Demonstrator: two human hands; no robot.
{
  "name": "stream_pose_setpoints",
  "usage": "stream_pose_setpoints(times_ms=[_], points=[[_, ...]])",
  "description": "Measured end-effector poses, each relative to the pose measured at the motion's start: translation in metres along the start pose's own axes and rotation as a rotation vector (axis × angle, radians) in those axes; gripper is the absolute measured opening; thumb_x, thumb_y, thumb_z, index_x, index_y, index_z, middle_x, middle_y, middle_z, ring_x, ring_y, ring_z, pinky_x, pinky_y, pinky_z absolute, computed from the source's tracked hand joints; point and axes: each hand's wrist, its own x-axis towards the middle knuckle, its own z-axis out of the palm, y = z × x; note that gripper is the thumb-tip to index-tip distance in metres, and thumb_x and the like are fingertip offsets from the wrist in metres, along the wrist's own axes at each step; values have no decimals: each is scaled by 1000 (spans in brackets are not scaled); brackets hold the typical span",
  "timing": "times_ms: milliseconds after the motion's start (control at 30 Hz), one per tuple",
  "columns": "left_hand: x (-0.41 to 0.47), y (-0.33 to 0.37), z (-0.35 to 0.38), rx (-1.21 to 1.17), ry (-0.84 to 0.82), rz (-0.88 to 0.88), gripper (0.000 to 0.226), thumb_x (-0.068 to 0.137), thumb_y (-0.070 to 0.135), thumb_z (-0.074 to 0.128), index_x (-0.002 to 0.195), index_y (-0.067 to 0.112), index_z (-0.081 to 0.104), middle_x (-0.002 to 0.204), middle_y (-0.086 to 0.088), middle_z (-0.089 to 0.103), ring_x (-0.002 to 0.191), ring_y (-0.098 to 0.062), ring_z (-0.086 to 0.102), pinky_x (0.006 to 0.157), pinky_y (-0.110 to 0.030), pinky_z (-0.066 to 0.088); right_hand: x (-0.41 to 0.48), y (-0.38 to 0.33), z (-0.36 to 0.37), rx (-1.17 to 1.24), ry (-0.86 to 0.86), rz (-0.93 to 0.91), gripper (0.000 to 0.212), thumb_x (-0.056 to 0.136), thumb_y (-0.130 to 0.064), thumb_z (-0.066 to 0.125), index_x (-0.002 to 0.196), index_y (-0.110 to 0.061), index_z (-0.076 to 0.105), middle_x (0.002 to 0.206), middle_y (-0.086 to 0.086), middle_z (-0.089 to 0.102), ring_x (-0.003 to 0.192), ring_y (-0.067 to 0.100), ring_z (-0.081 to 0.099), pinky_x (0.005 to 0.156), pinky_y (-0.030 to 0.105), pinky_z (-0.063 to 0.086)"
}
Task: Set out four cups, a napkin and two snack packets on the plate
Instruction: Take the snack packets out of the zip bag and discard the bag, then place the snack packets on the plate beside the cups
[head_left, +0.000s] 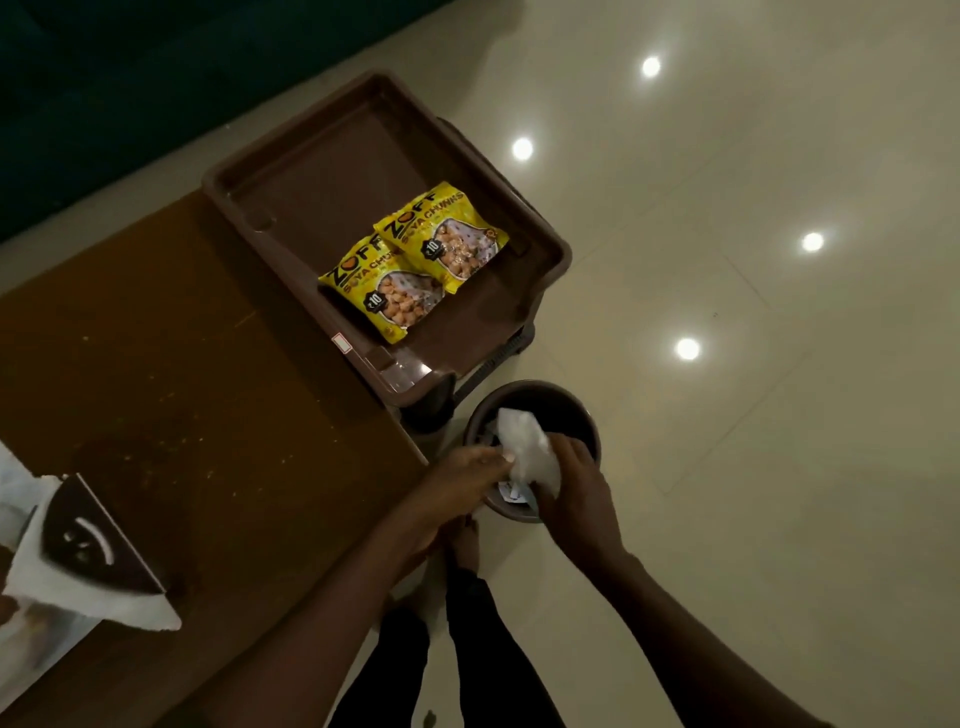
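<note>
A brown rectangular tray (311, 156) rests partly on the wooden table's far end. Two yellow snack packets lie in it, overlapping: one (382, 293) nearer, the other (447, 236) further right. Over a round brown bin (582, 415) on the floor, both of my hands hold a white napkin (527, 447). My left hand (462, 483) pinches its left side and my right hand (576, 483) grips its right side. No cups are in view.
The brown wooden table (182, 389) fills the left. A dark triangular object on white paper (88, 545) lies at its near left edge. The shiny tiled floor (779, 415) spreads right. My legs (467, 649) stand below the bin.
</note>
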Motion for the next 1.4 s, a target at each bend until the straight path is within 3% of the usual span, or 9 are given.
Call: stream_pose_setpoints(times_ms=[100, 233, 367, 500, 700, 900, 1000, 1167, 1400], points=[[8, 9, -9, -28, 166, 72, 16, 95, 32, 56, 111, 28, 59, 111, -1, 65, 104, -17, 62, 85, -30, 51, 24, 17, 7, -18, 66, 135, 62, 75, -24, 75, 128, -20, 45, 125, 2, 59, 110, 24, 58, 79, 27, 43], [4, 13, -25, -21, 219, 152, 10, 95, 27, 57, 105, 28, 61, 101, 5, 66, 96, -11, 62, 74, -25, 50, 54, 36, 20, -96, -54, 265, 100, 56, -31, 88, 139, -8, 36, 143, 11, 42, 134, 31, 38, 106, 47, 37], [-5, 14, -42, -46, 244, 201, 11, 95, 23, 57, 104, 26, 62, 102, 2, 67, 93, -11, 65, 71, -22, 52, 68, 47, 21, 82, 15, 361, 65, 74, -18, 76, 131, -6, 47, 133, 14, 49, 123, 31, 49, 99, 35, 43], [-10, 26, -77, -173, 306, 251, 15, 94, 21, 59, 108, 22, 64, 107, -5, 68, 92, -16, 69, 76, -26, 57, 103, 20, 2, 69, 84, 185, 30, 82, -9, 62, 112, -14, 63, 116, 8, 62, 105, 26, 61, 86, 31, 49], [-11, 50, -94, -418, 419, 315, 12, 93, 10, 60, 104, 13, 64, 95, -13, 66, 85, -21, 65, 78, -34, 57, 133, -47, -43, 154, 323, -192, 22, 82, -2, 56, 97, -17, 62, 96, -5, 65, 74, 5, 60, 61, 27, 53], [14, 81, -111, -676, 612, 260, 24, 92, 11, 61, 115, 6, 57, 105, -10, 62, 91, -20, 62, 80, -37, 53, 187, -118, -49, 236, 327, -394, 15, 80, -4, 64, 95, -8, 66, 93, 1, 69, 76, 14, 64, 66, 17, 50], [34, 95, -124, -697, 703, 229, 35, 89, 17, 67, 120, 9, 53, 128, -14, 60, 107, -25, 61, 80, -36, 51, 221, -145, -43, 274, 192, -261, 26, 81, -16, 69, 107, -11, 65, 104, 1, 69, 93, 14, 66, 76, 9, 47], [67, 108, -135, -665, 792, 101, 54, 86, 31, 69, 130, 9, 46, 135, -14, 55, 118, -31, 58, 91, -40, 51, 270, -162, -32, 23, -179, -146, 71, 81, -49, 69, 138, -15, 44, 140, 7, 52, 106, 15, 57, 82, 26, 45], [85, 119, -133, -778, 925, 1, 80, 84, 30, 73, 146, 9, 27, 151, -14, 37, 133, -34, 45, 103, -44, 45, 296, -160, -18, -124, -275, -9, 99, 71, -47, 79, 147, -12, 25, 145, 15, 45, 132, 32, 44, 106, 50, 40]])
